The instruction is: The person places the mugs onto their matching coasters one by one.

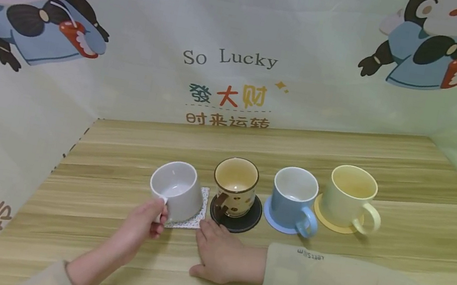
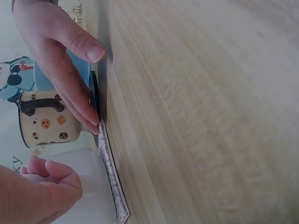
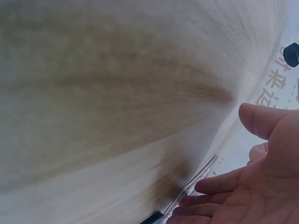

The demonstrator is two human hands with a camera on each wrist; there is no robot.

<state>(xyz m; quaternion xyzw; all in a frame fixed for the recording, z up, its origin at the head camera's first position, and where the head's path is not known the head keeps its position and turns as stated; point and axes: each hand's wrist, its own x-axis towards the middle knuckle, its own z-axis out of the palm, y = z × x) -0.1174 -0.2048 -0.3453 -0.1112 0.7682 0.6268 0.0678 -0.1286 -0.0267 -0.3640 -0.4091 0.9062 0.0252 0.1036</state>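
By its handle, my left hand [image 1: 146,219] grips a white mug [image 1: 177,192], which sits on a speckled square coaster [image 1: 192,222]. In the left wrist view, the thumb and curled fingers of the left hand [image 2: 46,189] pinch that handle. My right hand [image 1: 223,254] lies low over the table with straight fingers, their tips at the coaster's near right corner. Just beyond those fingertips, a cookie-patterned mug [image 1: 241,198] with a brown handle stands on a black round coaster [image 1: 248,223]. The right wrist view shows the right hand [image 3: 243,186] with its thumb spread.
Farther right, a blue mug [image 1: 286,203] stands on a blue round coaster [image 1: 271,220], and a pale yellow mug [image 1: 346,204] on a yellow one [image 1: 329,222]. The wood-grain table [image 1: 141,142] meets a printed cloth wall [image 1: 149,72] at the back and sides.
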